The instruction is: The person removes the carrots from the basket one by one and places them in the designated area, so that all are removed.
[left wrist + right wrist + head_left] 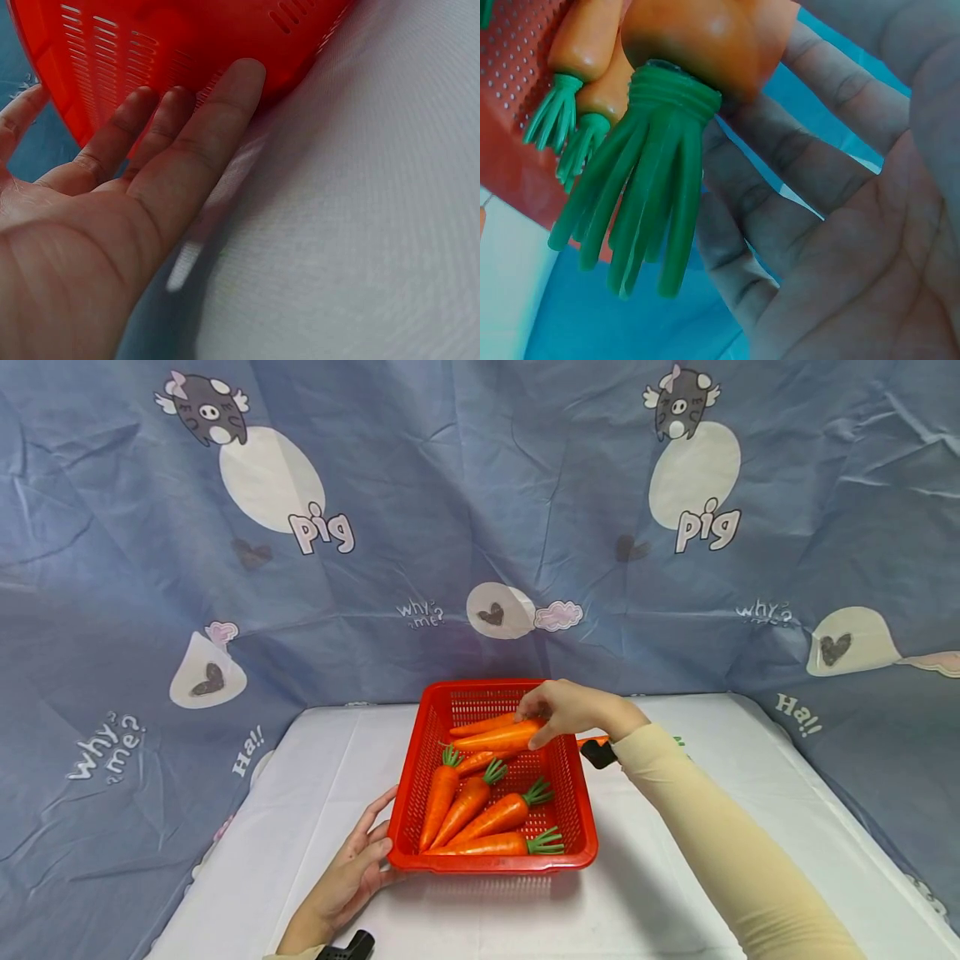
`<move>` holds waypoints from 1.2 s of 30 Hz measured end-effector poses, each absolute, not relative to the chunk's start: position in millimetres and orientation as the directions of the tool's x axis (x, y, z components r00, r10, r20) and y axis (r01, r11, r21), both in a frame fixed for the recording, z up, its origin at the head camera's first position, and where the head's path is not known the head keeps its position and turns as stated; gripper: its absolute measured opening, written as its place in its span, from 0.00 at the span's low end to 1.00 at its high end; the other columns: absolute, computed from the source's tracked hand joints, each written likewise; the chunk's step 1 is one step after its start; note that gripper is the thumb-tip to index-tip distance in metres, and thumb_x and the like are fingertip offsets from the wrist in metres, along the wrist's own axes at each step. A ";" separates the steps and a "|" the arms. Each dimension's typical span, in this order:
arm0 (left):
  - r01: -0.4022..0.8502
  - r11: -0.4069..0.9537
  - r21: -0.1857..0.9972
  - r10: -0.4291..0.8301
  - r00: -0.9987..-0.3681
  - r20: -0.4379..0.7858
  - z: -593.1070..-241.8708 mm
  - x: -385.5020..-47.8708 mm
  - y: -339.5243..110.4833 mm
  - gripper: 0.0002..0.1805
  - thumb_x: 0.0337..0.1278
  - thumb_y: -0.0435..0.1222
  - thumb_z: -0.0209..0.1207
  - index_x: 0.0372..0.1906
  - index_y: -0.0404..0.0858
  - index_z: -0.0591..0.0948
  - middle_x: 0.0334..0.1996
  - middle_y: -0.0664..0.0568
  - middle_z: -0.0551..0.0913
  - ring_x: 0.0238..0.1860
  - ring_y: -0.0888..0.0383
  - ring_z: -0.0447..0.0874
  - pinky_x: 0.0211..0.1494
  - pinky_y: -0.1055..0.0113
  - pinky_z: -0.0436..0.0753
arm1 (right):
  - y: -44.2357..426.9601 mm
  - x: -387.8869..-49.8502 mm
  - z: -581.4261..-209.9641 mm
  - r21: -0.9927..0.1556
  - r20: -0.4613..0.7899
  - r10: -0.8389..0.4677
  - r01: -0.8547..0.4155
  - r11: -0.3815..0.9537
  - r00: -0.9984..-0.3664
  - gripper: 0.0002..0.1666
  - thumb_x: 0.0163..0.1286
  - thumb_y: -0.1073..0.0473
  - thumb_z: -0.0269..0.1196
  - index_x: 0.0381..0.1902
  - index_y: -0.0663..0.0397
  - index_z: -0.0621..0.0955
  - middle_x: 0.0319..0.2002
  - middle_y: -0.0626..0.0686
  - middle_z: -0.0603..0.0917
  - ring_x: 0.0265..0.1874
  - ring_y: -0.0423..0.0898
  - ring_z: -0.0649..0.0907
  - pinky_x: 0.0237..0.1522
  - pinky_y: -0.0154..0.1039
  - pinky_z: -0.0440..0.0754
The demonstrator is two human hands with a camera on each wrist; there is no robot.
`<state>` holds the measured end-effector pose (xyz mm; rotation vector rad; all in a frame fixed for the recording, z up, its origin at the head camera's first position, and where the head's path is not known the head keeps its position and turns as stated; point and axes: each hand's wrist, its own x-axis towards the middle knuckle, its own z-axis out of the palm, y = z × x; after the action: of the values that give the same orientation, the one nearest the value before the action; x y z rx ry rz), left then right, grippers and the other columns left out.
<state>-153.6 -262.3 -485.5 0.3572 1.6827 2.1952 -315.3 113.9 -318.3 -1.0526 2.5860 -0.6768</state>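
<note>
A red perforated plastic basket (495, 863) holds several orange carrots with green stubby tops, including a carrot (442, 793) at its left side. My right hand (577, 706) reaches over the right rim and pinches another carrot (487, 740) near its thick end, above the back of the basket. In the right wrist view that carrot's green top (649, 172) hangs beside the palm. My left hand (352, 872) is at the basket's front left corner, fingers extended; in the left wrist view the fingertips (244, 79) lie against the basket's outer wall.
The basket is on a white-covered table (337, 760). Partly hidden behind my right wrist, an orange carrot (592, 740) lies on the table right of the basket. A blue printed cloth (450, 527) hangs behind and on both sides.
</note>
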 end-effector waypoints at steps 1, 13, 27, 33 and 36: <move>-0.122 -0.235 0.964 0.424 -0.906 -0.012 -486.0 -153.6 -262.5 0.40 0.83 0.34 0.48 0.88 0.56 0.47 0.72 0.57 0.76 0.69 0.57 0.81 0.66 0.46 0.85 | 115.3 -315.0 -318.1 -0.513 -0.069 -0.708 -0.583 0.630 -0.703 0.19 0.62 0.57 0.81 0.50 0.50 0.89 0.38 0.46 0.88 0.38 0.42 0.80 0.47 0.37 0.79; -0.122 -0.245 0.962 0.423 -0.906 -0.007 -488.1 -152.8 -262.0 0.40 0.83 0.34 0.48 0.88 0.57 0.47 0.73 0.57 0.75 0.69 0.58 0.81 0.66 0.47 0.86 | 135.7 -310.9 -314.7 -0.504 -0.078 -0.664 -0.545 0.670 -0.744 0.19 0.62 0.56 0.80 0.51 0.48 0.88 0.38 0.46 0.87 0.40 0.45 0.81 0.48 0.41 0.80; -0.092 -0.288 0.953 0.457 -0.888 0.053 -490.4 -155.3 -264.4 0.40 0.83 0.32 0.46 0.88 0.55 0.45 0.75 0.55 0.74 0.71 0.57 0.80 0.66 0.48 0.85 | 166.5 -306.2 -308.4 -0.504 -0.059 -0.613 -0.506 0.700 -0.788 0.17 0.63 0.56 0.80 0.50 0.47 0.89 0.40 0.46 0.90 0.46 0.48 0.85 0.52 0.44 0.84; -0.082 -0.271 0.959 0.448 -0.893 0.050 -489.7 -154.3 -263.9 0.40 0.82 0.32 0.47 0.88 0.55 0.47 0.74 0.56 0.75 0.70 0.57 0.81 0.65 0.47 0.86 | 180.3 -305.8 -309.2 -0.501 -0.059 -0.599 -0.495 0.710 -0.799 0.18 0.63 0.57 0.79 0.50 0.50 0.89 0.40 0.48 0.89 0.46 0.48 0.85 0.54 0.46 0.84; -0.081 -0.270 0.959 0.451 -0.891 0.052 -489.0 -153.7 -263.6 0.40 0.82 0.32 0.47 0.88 0.56 0.47 0.74 0.56 0.75 0.70 0.57 0.81 0.65 0.47 0.86 | 187.5 -304.8 -310.2 -0.500 -0.062 -0.588 -0.485 0.718 -0.806 0.18 0.63 0.56 0.80 0.50 0.50 0.89 0.40 0.49 0.89 0.45 0.48 0.85 0.53 0.45 0.84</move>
<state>-153.7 -263.6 -489.0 0.4536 1.6457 2.2179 -304.8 187.5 -310.2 -0.8575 2.7064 -0.6969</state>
